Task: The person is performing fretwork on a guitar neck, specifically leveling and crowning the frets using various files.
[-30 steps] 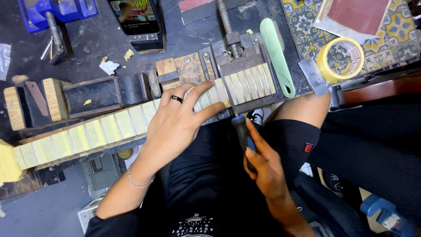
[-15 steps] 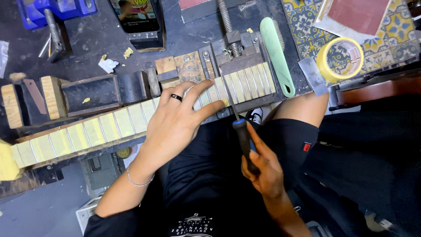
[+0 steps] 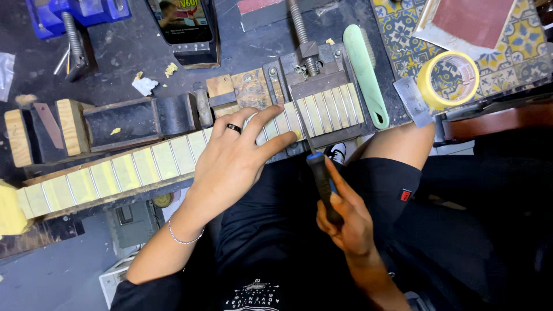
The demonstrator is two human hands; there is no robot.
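So here's how it sits from my view. The fretboard [image 3: 144,167] lies long across the desk [image 3: 242,52], running from lower left up to the right, where its far end is pinched in the metal clamp [image 3: 322,92]. My left hand [image 3: 233,161] is flat on top of it, fingers [image 3: 271,115] spread and pressing down near the clamped end, not wrapped around anything. A dark ring sits on one finger.

My right hand [image 3: 343,222] is closed around the dark handle of a thin file [image 3: 317,167], gripped firmly low on the handle. The blade points up and away from me, so its tip lands on the fretboard just to the right of my left fingertips, right at the edge of the clamp.

The bit that matters: the file's long axis runs across the board, more or less along the fret lines, not along the neck. The right hand is the nearer one to that spot.

The green-handled brush [image 3: 363,75] and the roll of yellow tape [image 3: 446,80] sit off to the right, well apart.
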